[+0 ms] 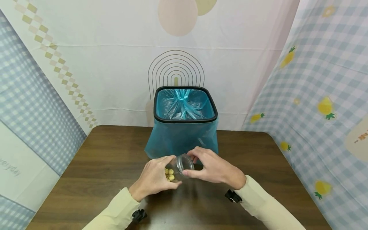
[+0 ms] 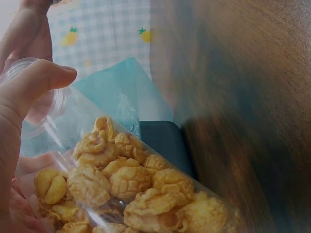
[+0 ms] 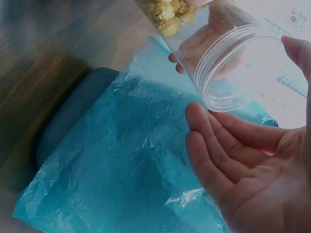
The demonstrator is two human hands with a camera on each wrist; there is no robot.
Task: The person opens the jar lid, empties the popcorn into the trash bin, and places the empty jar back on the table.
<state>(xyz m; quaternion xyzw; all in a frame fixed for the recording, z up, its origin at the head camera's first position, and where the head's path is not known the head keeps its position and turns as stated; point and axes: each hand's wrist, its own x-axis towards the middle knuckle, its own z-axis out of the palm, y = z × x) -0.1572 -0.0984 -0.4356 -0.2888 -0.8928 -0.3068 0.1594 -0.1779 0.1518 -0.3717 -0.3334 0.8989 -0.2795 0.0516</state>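
My left hand (image 1: 155,174) grips a clear, screw-mouthed plastic jar (image 1: 174,166). The jar lies tilted on its side, its threaded mouth (image 3: 228,73) uncovered and facing my right hand (image 1: 211,166). Caramel-coloured popcorn (image 2: 131,179) is gathered toward the jar's bottom end, near the left palm. At the mouth, the right hand has its thumb on one side and its fingers (image 3: 233,141) extended on the other, fingertips right by the rim. No popcorn shows in the right palm in the right wrist view.
Just behind the hands stands a bin with a black rim (image 1: 187,121), lined with a blue plastic bag (image 1: 181,137) and holding a knotted blue bag (image 1: 182,102). The brown wooden table (image 1: 109,159) ends at a white cloth backdrop (image 1: 115,73); checked cloth (image 1: 310,111) hangs alongside.
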